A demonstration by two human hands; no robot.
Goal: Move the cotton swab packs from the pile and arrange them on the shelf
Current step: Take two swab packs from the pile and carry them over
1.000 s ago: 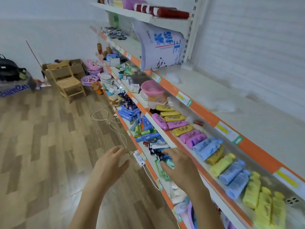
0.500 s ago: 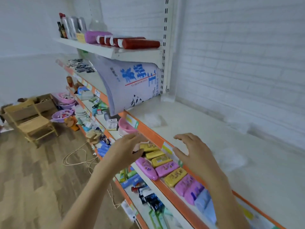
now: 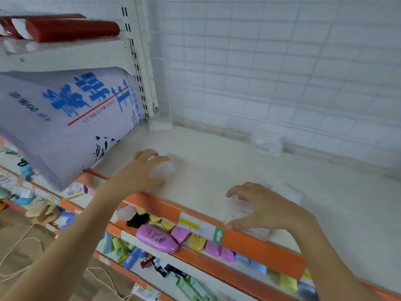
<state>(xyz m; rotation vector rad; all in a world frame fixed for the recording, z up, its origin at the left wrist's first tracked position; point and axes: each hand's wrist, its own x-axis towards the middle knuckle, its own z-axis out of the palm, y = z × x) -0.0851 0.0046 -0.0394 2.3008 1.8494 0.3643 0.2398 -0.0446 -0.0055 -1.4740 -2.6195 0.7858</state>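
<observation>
The left hand (image 3: pixel 144 172) curls its fingers over a clear pack (image 3: pixel 162 169) on the shelf (image 3: pixel 217 170). The right hand (image 3: pixel 260 206) does the same on another clear pack (image 3: pixel 238 210) near the orange edge (image 3: pixel 256 242). The blur hides whether either hand really grips. More packs (image 3: pixel 268 142) lie by the wall, so the arranging seems only begun.

This is a small shop — metal retail shelving runs along a white brick-pattern wall (image 3: pixel 282 61). Just below the left hand (image 3: pixel 141 172), an orange shelf edge strip (image 3: pixel 249 242) carries a price label (image 3: pixel 199 227). Under the right hand (image 3: pixel 267 209), a lower shelf holds rows of pink and yellow packaged goods (image 3: pixel 158 237). Left of the left hand leans a large printed sack (image 3: pixel 65 118) — stock, with red bottles (image 3: pixel 71 29) above.
</observation>
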